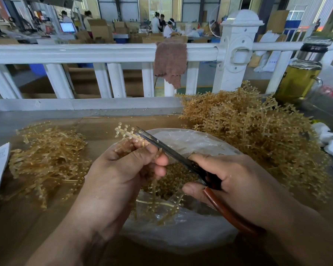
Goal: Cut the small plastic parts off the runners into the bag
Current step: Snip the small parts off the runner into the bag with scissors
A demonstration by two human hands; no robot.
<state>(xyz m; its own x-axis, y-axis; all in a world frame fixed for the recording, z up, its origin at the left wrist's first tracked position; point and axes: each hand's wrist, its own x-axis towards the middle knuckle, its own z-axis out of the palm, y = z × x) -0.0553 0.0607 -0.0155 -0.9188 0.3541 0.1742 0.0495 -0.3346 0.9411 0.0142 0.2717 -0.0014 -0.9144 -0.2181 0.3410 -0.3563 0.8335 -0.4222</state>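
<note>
Fingers [160, 160] of the left hand [121, 173] pinch a runner [126, 131] over the bag [188, 239]; the right hand [242, 181] grips scissors [167, 149].
The runner's studded end sticks up past the left fingertips, above the bag's far rim. The scissors' dark blades, barely parted, lie against its right side, and the right fingers curl round the brown handles. Cut parts [173, 175] lie heaped inside the clear bag. The bag sits on the brown surface [27, 217] between a flat left pile [46, 156] of runners and a taller, tangled right pile [248, 127]. Behind runs a white railing [85, 52] with a brown cloth [170, 58] hung over it; a bottle [300, 73] of yellow liquid stands far right.
</note>
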